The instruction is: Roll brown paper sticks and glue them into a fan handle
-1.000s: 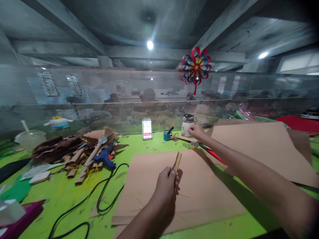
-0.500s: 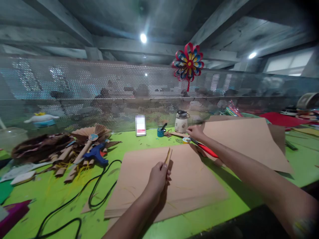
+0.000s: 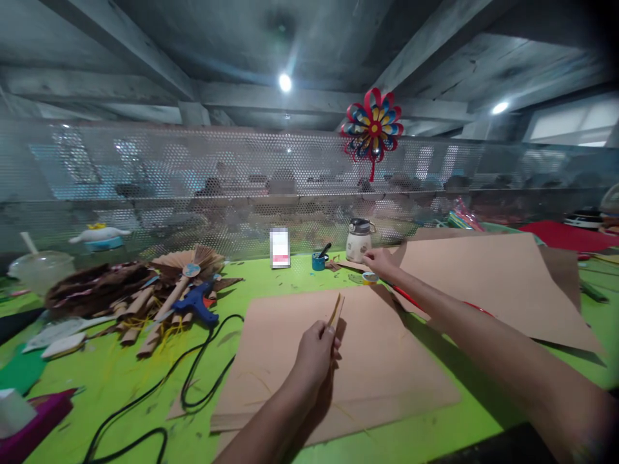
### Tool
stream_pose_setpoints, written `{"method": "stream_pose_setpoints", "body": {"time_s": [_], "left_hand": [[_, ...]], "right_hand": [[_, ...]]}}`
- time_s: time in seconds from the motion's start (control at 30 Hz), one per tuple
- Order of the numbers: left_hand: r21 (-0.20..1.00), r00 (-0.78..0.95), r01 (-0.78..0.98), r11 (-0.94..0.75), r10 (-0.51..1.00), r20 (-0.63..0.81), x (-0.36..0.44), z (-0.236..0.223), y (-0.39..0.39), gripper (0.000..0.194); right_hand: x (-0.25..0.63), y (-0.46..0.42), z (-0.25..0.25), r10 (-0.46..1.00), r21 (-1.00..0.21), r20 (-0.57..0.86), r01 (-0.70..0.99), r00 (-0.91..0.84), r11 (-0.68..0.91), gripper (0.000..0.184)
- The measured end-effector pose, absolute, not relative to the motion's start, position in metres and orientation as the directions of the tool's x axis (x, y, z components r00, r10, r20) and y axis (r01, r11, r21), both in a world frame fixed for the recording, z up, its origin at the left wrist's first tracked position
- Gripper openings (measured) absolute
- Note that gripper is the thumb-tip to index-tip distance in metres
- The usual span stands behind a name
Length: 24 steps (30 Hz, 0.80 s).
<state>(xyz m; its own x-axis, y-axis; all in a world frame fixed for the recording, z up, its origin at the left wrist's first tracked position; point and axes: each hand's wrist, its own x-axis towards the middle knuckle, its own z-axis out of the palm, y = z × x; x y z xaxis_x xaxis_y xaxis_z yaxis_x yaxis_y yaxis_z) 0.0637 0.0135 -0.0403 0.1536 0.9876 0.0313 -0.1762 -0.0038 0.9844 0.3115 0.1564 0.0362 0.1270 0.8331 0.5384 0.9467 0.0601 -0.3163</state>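
My left hand (image 3: 314,351) is closed around a folded piece of brown paper (image 3: 337,310), whose narrow tips point up and away. It is above a stack of large brown paper sheets (image 3: 294,322). Farther off, my right hand (image 3: 381,261) is stretched forward with its fingers pinched at the end of a brown paper strip (image 3: 352,265) on the table. Just in front of that hand stands a small round tub (image 3: 370,278). A red object (image 3: 407,296) lies partly hidden beneath my right forearm.
A blue glue gun (image 3: 199,303) with a black cord (image 3: 186,380) lies left, beside paper fans and rolls (image 3: 162,312). At the back are a phone (image 3: 280,248), a blue pot (image 3: 318,261) and a lidded bottle (image 3: 358,241). More brown sheets (image 3: 483,277) spread right.
The view has turned slightly left, so everything appears shifted to the right and a little lower. Both hands keep nearly the same places and grips.
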Motion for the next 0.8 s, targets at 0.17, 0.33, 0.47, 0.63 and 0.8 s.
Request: {"method": "stream_pose_setpoints", "body": {"time_s": [0.17, 0.33, 0.47, 0.63, 0.8], "left_hand": [[0.987, 0.163, -0.163, -0.001, 0.986, 0.028, 0.065, -0.038, 0.01, 0.029], [0.989, 0.177, -0.147, 0.011, 0.984, 0.015, 0.067, -0.033, 0.003, 0.025], [0.99, 0.206, -0.142, 0.009, 0.978, 0.021, 0.069, -0.031, 0.0, 0.022], [0.977, 0.191, -0.212, 0.023, 0.981, 0.018, 0.057, 0.005, 0.006, 0.022], [0.902, -0.126, -0.258, -0.347, 0.937, 0.325, 0.036, 0.049, 0.009, 0.028]], "right_hand": [[0.324, 0.148, 0.035, 0.836, -0.343, 0.532, 0.937, 0.132, 0.071, 0.026], [0.318, 0.139, 0.035, 0.835, -0.388, 0.53, 0.918, 0.147, 0.084, 0.026], [0.293, 0.135, 0.04, 0.841, -0.407, 0.529, 0.903, 0.112, 0.136, 0.027], [0.244, 0.136, 0.058, 0.848, -0.417, 0.53, 0.863, -0.024, 0.285, 0.028], [0.159, 0.145, 0.072, 0.861, -0.455, 0.437, 0.761, -0.262, 0.463, 0.028]]}}
